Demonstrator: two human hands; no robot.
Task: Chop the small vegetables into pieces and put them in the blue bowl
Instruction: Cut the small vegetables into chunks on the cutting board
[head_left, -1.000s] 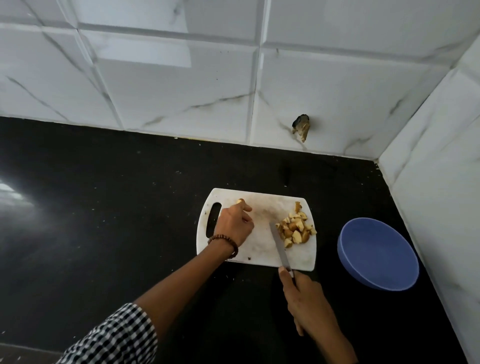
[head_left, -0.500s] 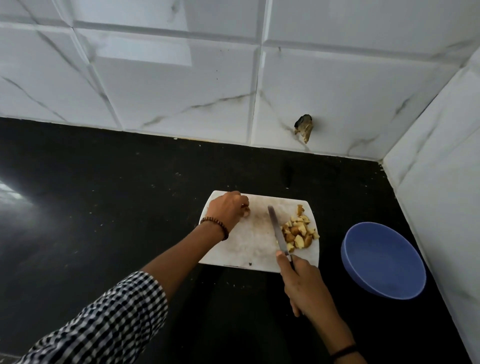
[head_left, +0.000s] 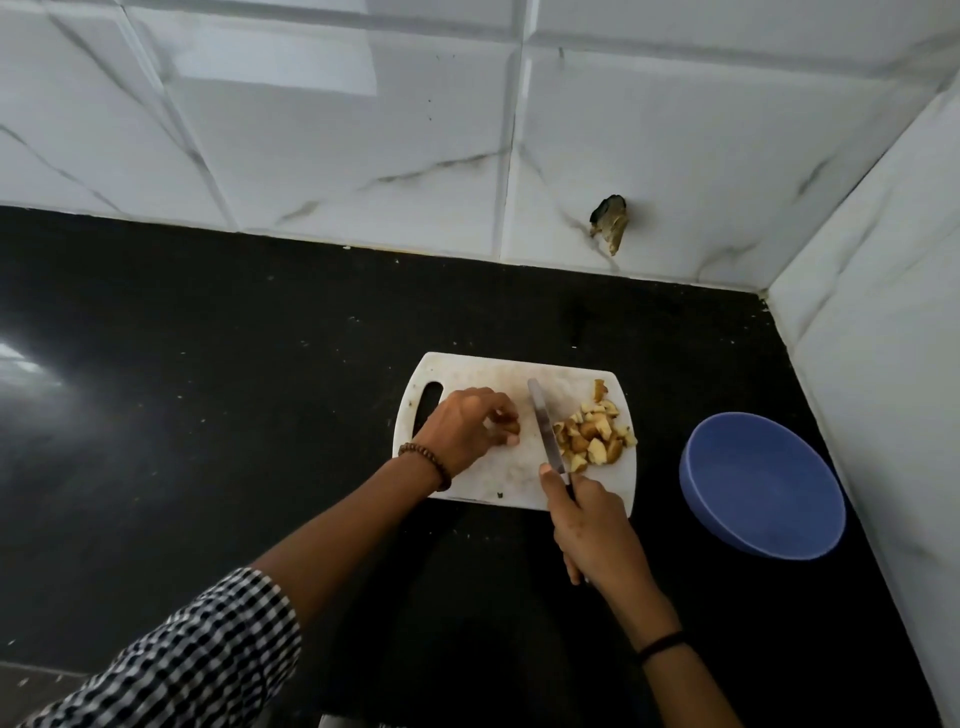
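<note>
A white cutting board (head_left: 488, 480) lies on the black counter. My left hand (head_left: 467, 426) pinches a small brown vegetable (head_left: 511, 427) against the board's middle. My right hand (head_left: 592, 519) grips a knife (head_left: 545, 426) by its handle; the blade stands just right of that vegetable, between it and a pile of chopped yellow-brown pieces (head_left: 595, 434) on the board's right side. An empty blue bowl (head_left: 761, 486) sits to the right of the board.
The black counter (head_left: 234, 389) stretches wide to the left. White marble tiles form the back wall (head_left: 363, 156) and the right wall (head_left: 883, 338). A chipped hole (head_left: 610, 223) marks the back wall.
My left hand slid right and nearer along the board with the vegetable. The knife moved left and away from the pile's edge to sit beside that vegetable.
</note>
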